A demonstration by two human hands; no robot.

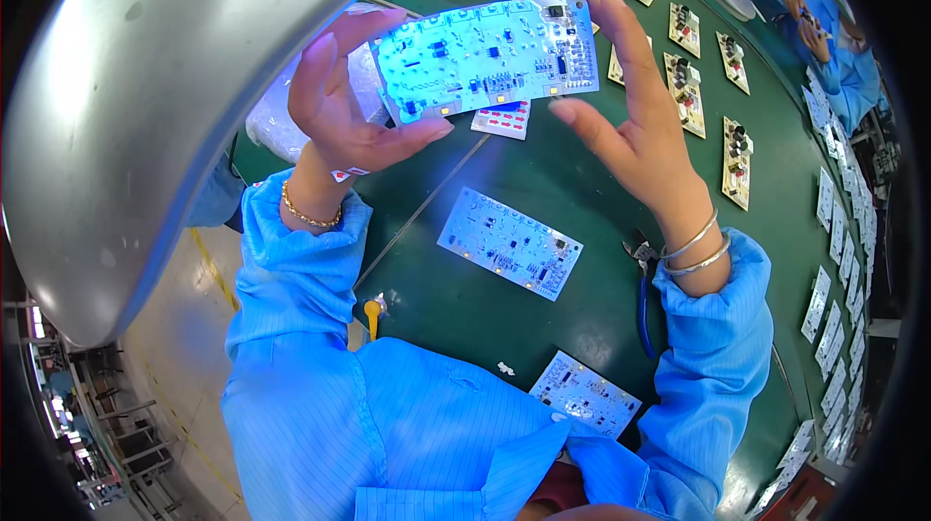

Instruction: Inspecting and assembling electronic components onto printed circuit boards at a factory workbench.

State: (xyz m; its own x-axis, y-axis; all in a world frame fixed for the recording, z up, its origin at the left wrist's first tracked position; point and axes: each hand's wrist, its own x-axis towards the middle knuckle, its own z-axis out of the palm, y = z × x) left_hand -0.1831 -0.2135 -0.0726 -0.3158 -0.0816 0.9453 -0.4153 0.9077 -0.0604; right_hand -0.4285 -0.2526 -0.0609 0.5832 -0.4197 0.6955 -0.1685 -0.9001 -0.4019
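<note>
Head view, left to right. Far left, a smooth silver-grey curved housing (pixel 107 133); just beside it, a crumpled clear plastic bag (pixel 273 124). Next, the left hand (pixel 337 109), finger and thumb clamped on one end of a white rectangular circuit board (pixel 490 56), blue-lit, raised above the dark green tabletop (pixel 417 279). Below it lie a second white circuit board (pixel 509 243) and, nearer the body, a third white circuit board (pixel 587 393). Right hand (pixel 648 124): forefinger and thumb closed about the raised board's other end; how hard they press, cannot tell. Near that wrist, metal cutters with blue handles (pixel 646 313); beyond, rows of tan circuit boards (pixel 736 162) with upright parts.

Risks, my judgement: gripped only at its ends, the raised board could slip if either pinch loosens, striking the second one and chipping small components. The right sleeve (pixel 718 356), close by, might snag the cutters.

Containers: only the bag, as far as I can make out; contents unclear.
</note>
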